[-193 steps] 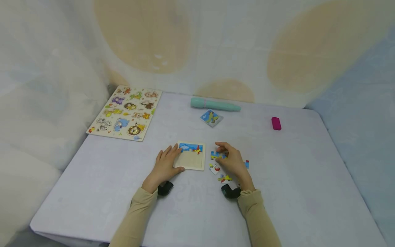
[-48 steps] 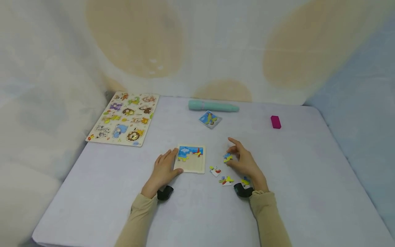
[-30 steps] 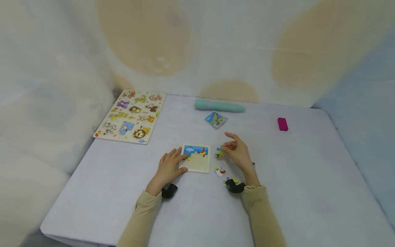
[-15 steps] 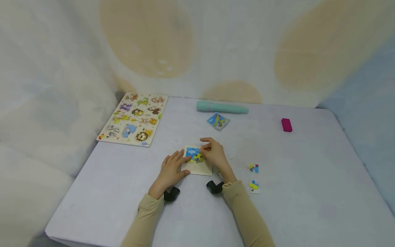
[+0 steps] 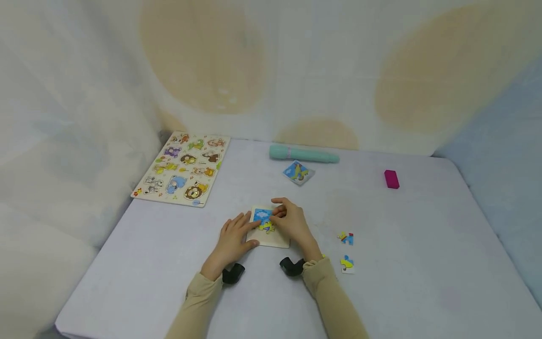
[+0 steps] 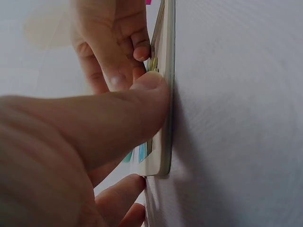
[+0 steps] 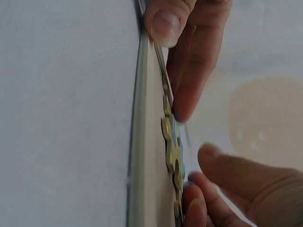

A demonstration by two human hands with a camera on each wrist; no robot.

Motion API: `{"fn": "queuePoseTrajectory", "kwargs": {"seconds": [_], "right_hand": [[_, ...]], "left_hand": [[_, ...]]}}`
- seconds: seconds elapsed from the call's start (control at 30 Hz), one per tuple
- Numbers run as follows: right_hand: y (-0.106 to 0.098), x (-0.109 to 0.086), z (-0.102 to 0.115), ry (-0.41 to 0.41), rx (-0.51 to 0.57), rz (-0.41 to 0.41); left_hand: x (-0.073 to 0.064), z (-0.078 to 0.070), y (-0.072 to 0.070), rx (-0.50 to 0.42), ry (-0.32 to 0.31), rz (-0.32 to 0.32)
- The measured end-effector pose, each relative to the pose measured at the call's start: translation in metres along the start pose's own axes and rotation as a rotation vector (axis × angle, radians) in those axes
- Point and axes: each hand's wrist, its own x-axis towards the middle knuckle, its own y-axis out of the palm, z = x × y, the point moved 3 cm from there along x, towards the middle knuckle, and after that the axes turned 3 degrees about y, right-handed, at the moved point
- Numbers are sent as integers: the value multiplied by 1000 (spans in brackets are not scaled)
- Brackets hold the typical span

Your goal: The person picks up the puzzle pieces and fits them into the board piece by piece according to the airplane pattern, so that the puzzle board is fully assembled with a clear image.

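A small square jigsaw board (image 5: pixel 275 241) lies between the hands, its upper left filled with blue sky pieces. My left hand (image 5: pixel 232 242) rests on its left side, thumb along the near edge and index fingertip at the pieces. My right hand (image 5: pixel 295 228) reaches in from the right and pinches a yellow-and-blue puzzle piece (image 5: pixel 267 227) between thumb and a curled finger, index raised. In the right wrist view the yellow piece (image 7: pixel 173 156) stands slightly proud of the board's surface. The right hand covers the board's upper right.
Two loose puzzle pieces, one upper (image 5: pixel 346 238) and one lower (image 5: pixel 347 265), lie right of the right forearm. Behind are a picture card (image 5: pixel 298 173), a mint-green tube (image 5: pixel 304 154) and a magenta block (image 5: pixel 391 179). An animal puzzle board (image 5: pixel 181 169) lies at the back left.
The left part of the picture has gained a piece since the earliest frame. The right hand has carried the yellow-and-blue piece left onto the board; the left hand stays there.
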Motion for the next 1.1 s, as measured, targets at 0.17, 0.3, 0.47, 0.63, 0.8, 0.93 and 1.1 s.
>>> {"fn": "queuePoseTrajectory", "kwargs": {"seconds": [0.17, 0.3, 0.47, 0.63, 0.8, 0.93, 1.1], "right_hand": [[-4, -5, 0, -45, -52, 79], [-3, -7, -3, -64, -90, 89], [-3, -10, -3, -99, -115, 61], [-3, -13, -2, -121, -148, 31], [-1, -18, -1, -106, -190, 42], [-1, -16, -2, -85, -170, 26], [-5, -9, -8, -58, -4, 55]], "left_hand": [[3, -3, -2, -10, 11, -16], [3, -5, -1, -14, 8, 4], [2, -6, 2, -15, 6, 6], [2, -7, 3, -16, 18, -1], [1, -6, 7, -28, 17, 12], [2, -5, 7, -20, 29, 14], [2, 2, 5, -9, -19, 18]]}}
